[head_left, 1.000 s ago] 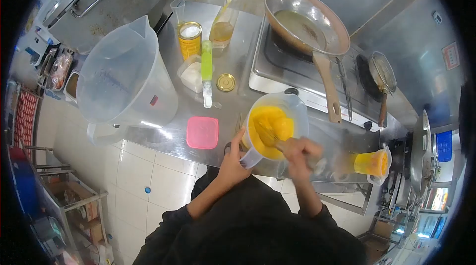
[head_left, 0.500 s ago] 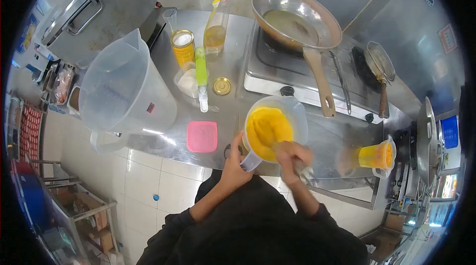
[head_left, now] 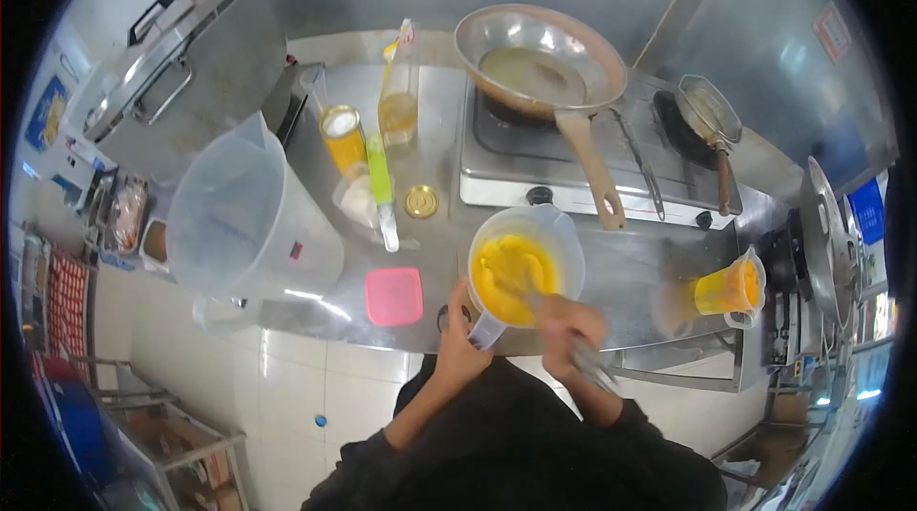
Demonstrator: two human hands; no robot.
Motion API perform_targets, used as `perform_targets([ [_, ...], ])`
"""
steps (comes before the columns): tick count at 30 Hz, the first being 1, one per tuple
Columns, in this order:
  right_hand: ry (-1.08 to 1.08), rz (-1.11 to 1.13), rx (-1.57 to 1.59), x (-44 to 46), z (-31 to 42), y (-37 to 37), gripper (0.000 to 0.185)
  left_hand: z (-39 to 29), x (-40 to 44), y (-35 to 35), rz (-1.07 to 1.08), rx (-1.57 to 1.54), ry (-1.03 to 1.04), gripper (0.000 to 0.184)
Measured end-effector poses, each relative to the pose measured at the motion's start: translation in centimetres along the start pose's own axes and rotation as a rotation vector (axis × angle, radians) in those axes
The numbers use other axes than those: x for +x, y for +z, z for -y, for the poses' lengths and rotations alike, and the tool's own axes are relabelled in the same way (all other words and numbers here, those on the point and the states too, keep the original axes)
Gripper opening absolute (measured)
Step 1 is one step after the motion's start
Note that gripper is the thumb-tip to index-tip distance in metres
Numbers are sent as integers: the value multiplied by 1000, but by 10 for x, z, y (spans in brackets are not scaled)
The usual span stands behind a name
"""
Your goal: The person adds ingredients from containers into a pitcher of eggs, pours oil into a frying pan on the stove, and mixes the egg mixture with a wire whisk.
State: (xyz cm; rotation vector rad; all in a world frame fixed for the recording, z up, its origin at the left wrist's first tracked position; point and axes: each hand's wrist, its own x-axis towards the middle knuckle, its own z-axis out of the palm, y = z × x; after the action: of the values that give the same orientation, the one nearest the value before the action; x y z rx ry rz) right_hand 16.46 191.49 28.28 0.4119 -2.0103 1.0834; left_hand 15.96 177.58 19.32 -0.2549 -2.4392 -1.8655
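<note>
A translucent plastic jug (head_left: 570, 248) stands at the counter's front edge with thick yellow liquid (head_left: 506, 306) inside. My left hand (head_left: 462, 351) is closed around its handle at the lower left. In my right hand (head_left: 570, 330), blurred by motion, is a metal whisk (head_left: 594, 368). Its wire end dips into the yellow liquid, where the wires are smeared. Left of the jug lies a pink square lid (head_left: 394, 296). Farther back are a round gold lid (head_left: 420, 202) and a green-and-white utensil (head_left: 379, 177) leaning on a small tub of white powder (head_left: 355, 201).
A large clear pitcher (head_left: 315, 253) occupies the counter's left side. Behind stand an open yellow can (head_left: 344, 145) and an oil bottle (head_left: 398, 115). A frying pan (head_left: 535, 72) sits on the gas stove (head_left: 497, 194). To the right are a jug of orange-yellow contents (head_left: 724, 291) and a strainer (head_left: 709, 110).
My head view has tilted up, so the counter sits lower in the picture. The whisk has shifted within the yellow liquid and its handle shows more plainly. My left hand keeps its hold.
</note>
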Motion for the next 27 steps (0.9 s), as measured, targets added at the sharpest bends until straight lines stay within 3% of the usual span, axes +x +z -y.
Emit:
perform_targets([
  [1,386,553,188,21,4,-11,9,2,-1,3,-25,-115,-36,80],
  [2,384,540,185,28,18,-13,9,4,-4,4,-17,-113,-26,80],
  [4,500,-119,370,30,42,-12,8,7,-5,4,21,-100,23,81],
  [5,368,-93,173,22,43,-19,9,-2,-3,2,22,-98,31,81],
  [6,293,-489,786,17,40,4,12,-14,-3,-3,67,-67,-23,81],
  [8,150,85,106,2,8,-6,14,-21,-1,-6,117,-31,-72,81],
  [9,152,85,106,10,11,-14,14,-21,-2,-4,110,-107,-88,82],
  [11,457,245,317,33,23,-26,15,-20,-6,-5,110,-177,-110,82],
  [12,455,246,317,31,28,-20,15,-22,-6,-6,125,-112,-124,83],
  [14,362,-614,857,24,42,0,15,-17,-3,-6,138,-38,-122,83],
  [15,354,-623,859,27,38,0,15,-6,-5,-2,111,-41,-81,83],
  [17,434,-74,513,35,21,-13,20,-8,-5,-1,90,-51,-45,83],
  [18,469,198,330,35,17,-18,23,-18,-4,-4,119,-89,-126,83],
  [19,551,59,336,39,30,-25,24,-24,-4,-6,149,-126,-208,83],
  [20,551,59,334,34,32,-22,24,-20,-5,-4,150,-128,-208,83],
  [22,182,-502,815,6,28,-3,14,-11,-3,-4,133,-124,-114,84],
  [23,208,-225,353,-30,-4,-3,15,-11,-1,-6,137,-119,-109,84],
  [24,208,-228,351,-16,-3,-6,15,-16,0,-7,118,-94,-107,84],
  [26,435,387,328,28,13,-21,20,-16,-4,-5,104,-69,-117,84],
  [27,524,133,351,33,33,-24,22,-13,-6,-4,126,-74,-129,83],
])
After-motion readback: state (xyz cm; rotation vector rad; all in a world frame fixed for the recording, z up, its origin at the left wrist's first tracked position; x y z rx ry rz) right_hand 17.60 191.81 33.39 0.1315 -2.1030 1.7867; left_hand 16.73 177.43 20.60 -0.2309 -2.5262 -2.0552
